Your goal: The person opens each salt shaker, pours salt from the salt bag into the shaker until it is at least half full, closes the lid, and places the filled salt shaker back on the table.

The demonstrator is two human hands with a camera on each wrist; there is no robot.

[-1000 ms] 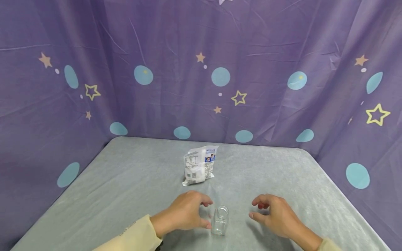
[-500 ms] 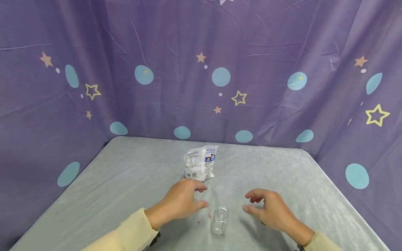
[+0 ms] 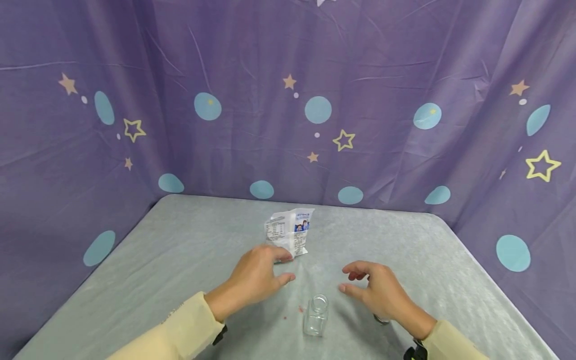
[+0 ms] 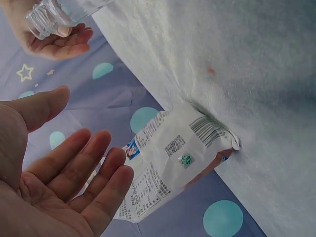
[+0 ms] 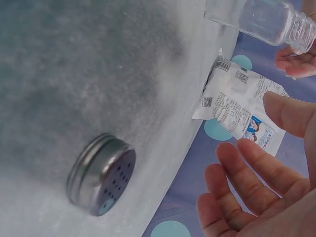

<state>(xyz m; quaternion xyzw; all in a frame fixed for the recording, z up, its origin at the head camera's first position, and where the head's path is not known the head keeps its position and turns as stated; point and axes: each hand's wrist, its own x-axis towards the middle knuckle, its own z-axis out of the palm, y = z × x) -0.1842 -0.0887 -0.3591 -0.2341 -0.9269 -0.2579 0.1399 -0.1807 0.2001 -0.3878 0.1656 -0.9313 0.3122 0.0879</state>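
Observation:
A small clear glass jar (image 3: 316, 316) with a threaded neck and no lid stands upright near the table's front. Behind it is a white printed packet (image 3: 292, 232), also standing. My left hand (image 3: 254, 277) is in front of the packet, thumb and fingers apart, holding nothing; whether it touches the packet I cannot tell. To the right of the jar my right hand (image 3: 375, 290) hovers with loosely bent fingers and nothing in them. Below it lies a metal shaker lid (image 5: 103, 173) with holes in its top, mostly hidden by that hand in the head view.
A pale grey cloth covers the table (image 3: 216, 225). Purple curtains (image 3: 252, 125) with stars and dots hang at the back and both sides. Small red specks (image 3: 301, 309) lie left of the jar.
My left hand has moved away from beside the jar, forward toward the packet. My right hand has shifted forward and left, uncovering part of the lid. Jar and packet stay put.

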